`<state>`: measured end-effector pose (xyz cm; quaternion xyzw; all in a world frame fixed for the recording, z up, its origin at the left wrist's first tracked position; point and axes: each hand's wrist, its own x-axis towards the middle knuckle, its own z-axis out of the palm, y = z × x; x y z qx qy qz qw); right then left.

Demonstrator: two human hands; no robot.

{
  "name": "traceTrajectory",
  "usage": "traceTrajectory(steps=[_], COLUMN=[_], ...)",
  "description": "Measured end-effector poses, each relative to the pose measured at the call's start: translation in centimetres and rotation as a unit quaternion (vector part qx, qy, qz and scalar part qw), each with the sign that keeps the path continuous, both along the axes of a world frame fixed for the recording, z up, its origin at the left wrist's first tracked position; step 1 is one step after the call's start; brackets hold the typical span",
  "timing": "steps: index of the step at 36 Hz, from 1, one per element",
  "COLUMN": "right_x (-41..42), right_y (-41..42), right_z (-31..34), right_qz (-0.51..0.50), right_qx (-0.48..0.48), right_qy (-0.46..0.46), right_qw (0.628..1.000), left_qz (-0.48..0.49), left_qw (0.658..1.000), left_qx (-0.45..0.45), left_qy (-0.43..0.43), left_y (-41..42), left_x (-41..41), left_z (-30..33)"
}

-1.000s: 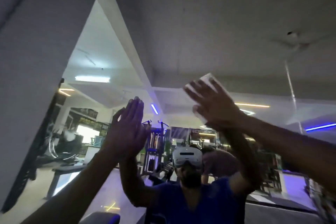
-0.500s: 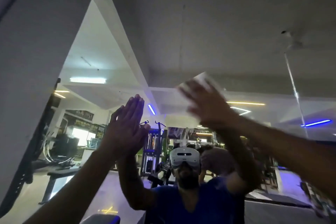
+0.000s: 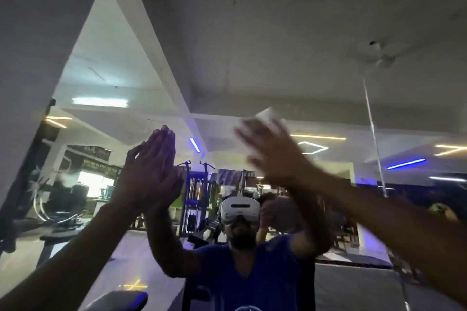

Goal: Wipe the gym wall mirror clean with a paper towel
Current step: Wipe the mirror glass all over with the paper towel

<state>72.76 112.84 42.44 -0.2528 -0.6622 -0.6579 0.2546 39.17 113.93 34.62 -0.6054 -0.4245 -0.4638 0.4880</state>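
Against a large wall mirror (image 3: 328,83) in a dim gym, two bare arms raised from the lower corners of the view. On the left, the left hand (image 3: 149,171) flat against the glass, fingers straight and pressed together, pointing up, holding nothing, meeting its own reflection palm to palm. On the right, the right hand (image 3: 273,154) blurred, fingers spread and straight, pressing a white paper towel (image 3: 270,115) against the mirror; only the towel's upper edge visible above the fingertips, the rest hidden behind the hand. Towel high on the glass, just below the reflected ceiling line, right of the left hand and well apart from it.

In the reflection, at lower centre, a person in a blue shirt (image 3: 252,272) wearing a white headset (image 3: 240,209), both arms lifted to the glass. Behind that figure, reflected gym machines (image 3: 197,197) with blue frames, a bright doorway or window at left, and a dark bench (image 3: 55,232) on a pale floor. Overhead in the reflection, a white fluorescent light (image 3: 99,102), yellow strip lights and blue strip lights (image 3: 406,163). A thin vertical seam (image 3: 374,134) running down the mirror at right. Above the mirror, a grey ceiling with a ceiling fan (image 3: 379,55), faint and blurred. At far left, a plain grey wall (image 3: 38,45) beside the mirror's edge.
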Motion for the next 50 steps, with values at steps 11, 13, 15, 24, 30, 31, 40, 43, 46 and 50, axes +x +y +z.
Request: traceTrajectory(steps=[11,13,15,24,30,31,40,43,46,50], right_x=[-4.0,-2.1,2.1,-1.1,-2.4,-1.2,-1.2,-1.0,2.7,4.9], right_y=[0.2,0.3,0.1,0.6,0.6,0.6,0.7,1.1,0.4,-0.9], right_z=[-5.5,-6.1,-3.1,1.1,-1.3,0.1,2.4,-5.3,-3.1,5.6], right_qz=[0.019,-0.004,-0.005,0.04,0.025,0.017,0.028,0.031,-0.005,-0.047], right_qx=[-0.041,-0.049,-0.025,0.027,-0.022,-0.02,0.009,-0.026,-0.056,-0.061], right_qy=[0.193,0.071,0.058,0.395,0.159,0.154,0.384,0.28,0.18,0.24], right_qw=[0.98,0.996,0.998,0.917,0.987,0.988,0.923,0.959,0.982,0.968], left_qz=[-0.052,-0.029,0.007,-0.012,-0.009,-0.006,0.027,0.016,0.019,0.018], left_qw=[0.999,0.999,0.999,0.999,0.999,0.999,0.999,0.999,0.999,0.999], left_qx=[0.003,-0.007,-0.026,-0.016,-0.02,-0.016,0.012,0.012,0.011,0.003], left_qy=[-0.012,-0.022,-0.024,-0.032,-0.029,-0.029,-0.033,-0.038,-0.034,-0.028], left_y=[-1.9,-1.1,0.6,2.0,1.7,1.8,2.6,2.8,2.8,2.5], left_x=[6.7,7.5,7.3,7.0,6.8,6.8,6.8,6.9,6.8,6.6], left_z=[1.8,2.2,1.9,0.8,0.9,0.9,0.9,0.7,0.8,1.0])
